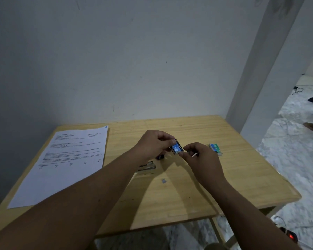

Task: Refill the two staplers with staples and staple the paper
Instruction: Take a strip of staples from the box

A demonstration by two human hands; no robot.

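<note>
Staples sit in the small blue box (176, 149) marked "10" that you hold above the middle of the wooden table (224, 177). Your left hand (153, 145) pinches the box from its far-left side, thumb and fingers curled round it. Your right hand (200, 158) pinches the box's near-right corner with thumb and forefinger, and a thin pale strip (195, 155) (whether it is a row of staples you cannot tell) pokes out between that hand's fingers.

Below your left wrist an opened stapler (146, 166) lies on the table, its metal channel showing, partly hidden by your forearm. A dark object (160, 157) lies just beyond it, under your left hand; it may be the second stapler, but too little shows to be sure. A second staple box (215, 148), green and white, rests on the table just to the right of your right hand, apart from it. A small grey scrap (164, 180) lies on the wood nearer you, between your two forearms.

On the left part of the table lies the printed paper (65, 163), flat, with its near-left corner overhanging the table edge. The table stands against a white wall (116, 60), and marbled floor (296, 159) shows to the right.
</note>
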